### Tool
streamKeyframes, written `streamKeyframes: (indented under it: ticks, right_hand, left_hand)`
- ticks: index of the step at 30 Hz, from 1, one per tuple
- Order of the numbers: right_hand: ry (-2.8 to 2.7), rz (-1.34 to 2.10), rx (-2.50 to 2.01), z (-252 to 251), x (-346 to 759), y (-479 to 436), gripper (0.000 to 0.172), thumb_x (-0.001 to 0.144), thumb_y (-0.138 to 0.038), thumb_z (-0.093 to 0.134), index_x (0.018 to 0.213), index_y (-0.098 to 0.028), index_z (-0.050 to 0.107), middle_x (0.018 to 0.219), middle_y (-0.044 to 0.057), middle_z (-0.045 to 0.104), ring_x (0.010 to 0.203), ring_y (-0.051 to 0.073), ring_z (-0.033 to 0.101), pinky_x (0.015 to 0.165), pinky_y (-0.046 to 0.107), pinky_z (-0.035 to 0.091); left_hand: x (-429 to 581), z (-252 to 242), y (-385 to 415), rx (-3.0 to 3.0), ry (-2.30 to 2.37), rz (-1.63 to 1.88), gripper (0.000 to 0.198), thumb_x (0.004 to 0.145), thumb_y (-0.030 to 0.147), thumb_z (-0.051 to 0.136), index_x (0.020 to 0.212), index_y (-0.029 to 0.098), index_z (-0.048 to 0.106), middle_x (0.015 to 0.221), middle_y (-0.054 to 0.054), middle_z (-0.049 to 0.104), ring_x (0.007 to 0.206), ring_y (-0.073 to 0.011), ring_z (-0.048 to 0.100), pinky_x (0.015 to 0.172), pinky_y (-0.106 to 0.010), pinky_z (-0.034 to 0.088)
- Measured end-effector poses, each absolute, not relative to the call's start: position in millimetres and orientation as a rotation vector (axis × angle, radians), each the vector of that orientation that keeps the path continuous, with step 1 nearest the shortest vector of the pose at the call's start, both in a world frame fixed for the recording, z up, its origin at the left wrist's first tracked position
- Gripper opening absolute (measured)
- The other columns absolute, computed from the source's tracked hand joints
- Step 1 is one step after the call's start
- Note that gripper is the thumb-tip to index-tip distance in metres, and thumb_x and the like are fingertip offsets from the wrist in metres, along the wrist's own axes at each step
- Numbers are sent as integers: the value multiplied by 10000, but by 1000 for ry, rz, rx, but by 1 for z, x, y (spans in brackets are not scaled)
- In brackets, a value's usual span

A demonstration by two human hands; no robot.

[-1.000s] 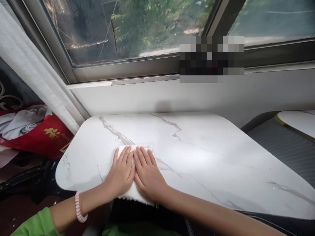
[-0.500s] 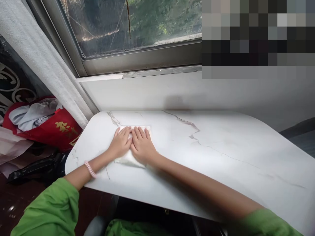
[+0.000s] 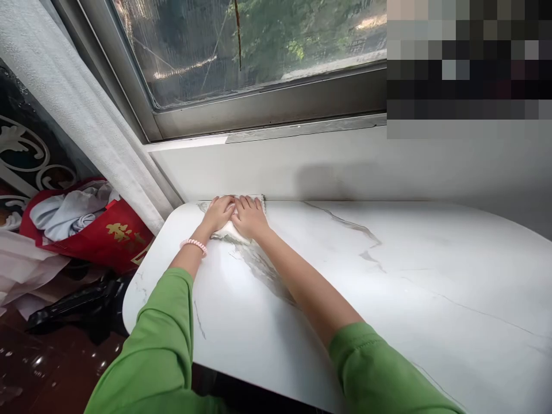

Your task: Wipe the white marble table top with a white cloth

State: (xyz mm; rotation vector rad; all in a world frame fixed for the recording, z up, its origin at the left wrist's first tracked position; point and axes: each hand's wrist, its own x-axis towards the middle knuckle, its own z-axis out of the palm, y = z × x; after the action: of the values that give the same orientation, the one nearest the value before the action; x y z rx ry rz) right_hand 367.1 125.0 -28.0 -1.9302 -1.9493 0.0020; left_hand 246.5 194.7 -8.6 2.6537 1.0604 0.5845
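One table (image 3: 414,322): white, across the frame's lower right.
Cloth (image 3: 232,232): just left of the frame's centre, at the table's back edge, directly under both hands; long axis hidden.
Right hand (image 3: 250,217): flattened over it, fingers pointing up-frame, clasping nothing.
Left hand (image 3: 219,214): likewise, just beside; neither is nearer.

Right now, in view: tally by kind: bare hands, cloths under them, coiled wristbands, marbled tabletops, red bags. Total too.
Bare hands: 2 (left hand, right hand)
White cloth: 1
Pink coiled wristband: 1
Marbled tabletop: 1
Red bag: 1
Total: 6
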Motion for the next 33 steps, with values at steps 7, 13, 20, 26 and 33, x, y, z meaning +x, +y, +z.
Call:
streamKeyframes:
  ticks: [7,13,20,26,33]
  right_hand:
    - [-1945,27,-1953,-26,367,123,587,926,-281,273,1464,-53,330,1535,135,331,1420,254,237,1156,436,97]
    - [-1943,42,-1979,-23,359,94,588,933,-285,272,1468,-48,327,1542,142,311,1428,261,228,1161,442,98]
    - [-1895,-73,-2050,-21,321,27,591,936,-271,297,1434,42,353,1487,237,363,1391,346,305,1135,510,188]
    - [-2100,-253,-1814,-16,272,-48,602,899,-268,378,1324,153,447,1352,331,484,1296,421,426,1125,570,202]
    - [-2190,-161,-1576,-14,241,-82,608,897,-290,397,1349,114,446,1391,310,453,1320,432,388,1104,604,220]
  left_hand:
    - [245,-9,188,2674,1086,550,273,924,223,368,1144,204,529,1335,-56,565,1263,-162,476,1169,-421,167]
    - [236,-8,169,2664,1022,561,301,905,224,416,1166,203,563,1340,-64,565,1296,-177,451,1173,-428,187]
    - [204,-7,115,2713,856,504,354,894,238,453,1230,210,561,1374,-60,544,1325,-189,429,1179,-440,198]
    - [138,-3,33,2764,780,457,398,970,271,363,1345,201,477,1424,-76,496,1367,-192,379,1186,-465,193]
    - [89,8,-30,2744,1090,295,454,1008,278,267,1447,201,354,1512,-58,376,1427,-178,264,1202,-459,152]
